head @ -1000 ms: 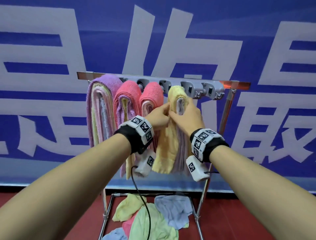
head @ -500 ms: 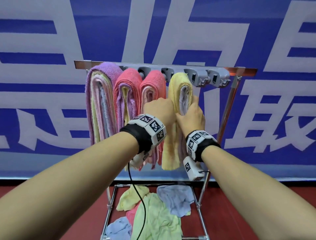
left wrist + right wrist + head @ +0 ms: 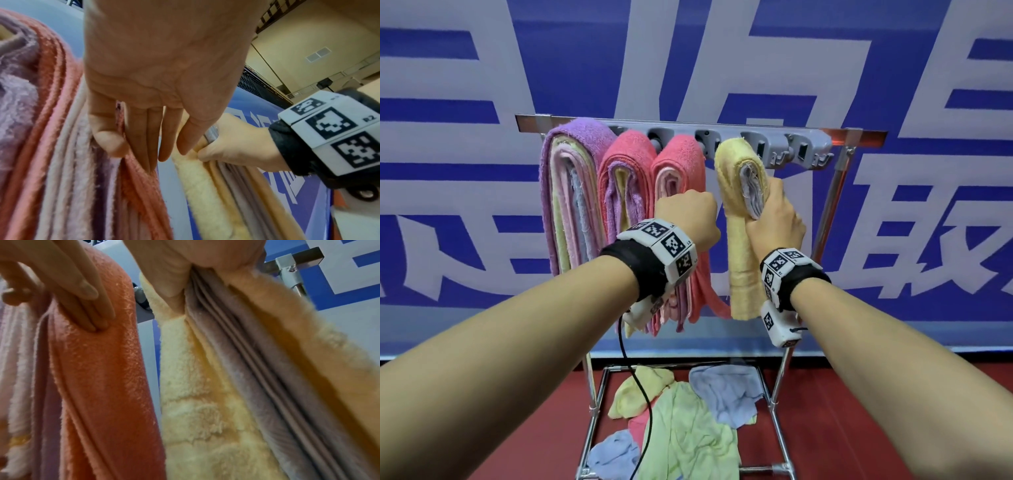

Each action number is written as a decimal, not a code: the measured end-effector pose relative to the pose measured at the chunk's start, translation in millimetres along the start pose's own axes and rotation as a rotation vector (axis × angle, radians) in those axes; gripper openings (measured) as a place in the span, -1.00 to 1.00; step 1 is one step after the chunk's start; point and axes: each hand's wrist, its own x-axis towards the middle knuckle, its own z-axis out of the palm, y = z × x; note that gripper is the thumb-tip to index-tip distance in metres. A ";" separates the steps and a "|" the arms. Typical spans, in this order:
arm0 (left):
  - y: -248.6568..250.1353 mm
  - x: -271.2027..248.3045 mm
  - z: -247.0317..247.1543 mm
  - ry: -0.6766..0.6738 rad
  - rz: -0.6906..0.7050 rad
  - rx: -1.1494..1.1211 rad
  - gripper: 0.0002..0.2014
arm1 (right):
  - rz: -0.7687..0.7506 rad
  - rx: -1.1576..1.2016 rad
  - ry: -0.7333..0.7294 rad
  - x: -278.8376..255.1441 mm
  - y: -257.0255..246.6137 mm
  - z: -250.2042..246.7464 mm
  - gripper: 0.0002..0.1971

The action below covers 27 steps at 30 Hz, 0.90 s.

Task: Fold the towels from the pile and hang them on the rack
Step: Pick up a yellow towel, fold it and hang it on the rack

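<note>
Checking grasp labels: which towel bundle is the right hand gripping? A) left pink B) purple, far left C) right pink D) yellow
D: the right hand grips the yellow bundle hanging rightmost on the rack; the left hand rests on the pink bundle beside it.

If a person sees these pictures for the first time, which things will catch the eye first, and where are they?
First come the bright folded towels hanging along the rack: purple at the left, two pink ones, then the yellow towel. Next, the two hands at the middle: the right hand grips the yellow towel, and the left hand rests straight fingers on the pink towel beside it. Below, loose towels lie in a pile on the rack's base.
</note>
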 end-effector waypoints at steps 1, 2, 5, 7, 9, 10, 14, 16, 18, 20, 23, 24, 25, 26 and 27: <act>1.9 0.6 1.1 -0.011 0.009 -0.035 -0.92 | -0.003 0.011 -0.040 -1.0 -0.3 -0.8 -0.54; 3.8 0.9 2.7 -0.033 0.003 -0.105 -0.90 | -0.005 0.040 -0.083 -3.1 -2.1 -1.9 -0.51; 10.1 1.5 11.2 -0.065 -0.035 -0.477 -0.60 | 0.044 0.219 -0.182 -12.5 -8.5 -0.6 -0.48; 14.0 0.0 15.5 -0.095 -0.076 -0.700 -0.49 | 0.090 0.345 -0.213 -18.5 -11.5 0.4 -0.51; 14.3 -0.9 24.0 -0.130 -0.120 -0.862 -0.53 | 0.097 0.400 -0.268 -20.6 -11.6 1.9 -0.54; 14.3 -3.4 28.1 -0.097 -0.144 -0.898 -0.57 | 0.084 0.421 -0.315 -21.3 -10.4 2.1 -0.54; 13.3 -8.9 37.4 0.273 -0.078 -0.829 -0.42 | 0.017 0.536 -0.412 -19.8 7.0 -0.3 -0.57; 14.4 -7.5 31.6 0.368 0.014 -0.864 -0.31 | -0.008 0.602 -0.367 -18.6 12.2 -6.9 -0.62; 17.7 -2.0 22.5 0.349 0.020 -0.955 -0.23 | -0.019 0.599 -0.327 -12.7 13.1 -13.0 -0.62; 22.2 5.8 20.1 0.252 0.014 -1.082 -0.19 | -0.016 0.511 -0.358 -4.7 12.1 -17.0 -0.65; 26.3 15.7 30.4 0.106 0.050 -1.297 0.01 | -0.010 0.418 -0.414 3.7 14.6 -20.1 -0.72; 26.9 18.3 34.7 0.069 0.030 -1.344 0.07 | -0.011 0.392 -0.432 4.6 17.2 -21.2 -0.74; 27.2 22.2 40.5 0.049 0.006 -1.382 0.10 | -0.015 0.359 -0.447 4.9 20.6 -22.2 -0.75; 27.3 25.0 46.1 0.030 -0.026 -1.408 0.12 | -0.023 0.320 -0.460 4.5 24.6 -22.6 -0.77; 28.1 27.3 52.7 0.006 -0.055 -1.435 0.12 | -0.030 0.282 -0.475 3.4 28.8 -21.5 -0.79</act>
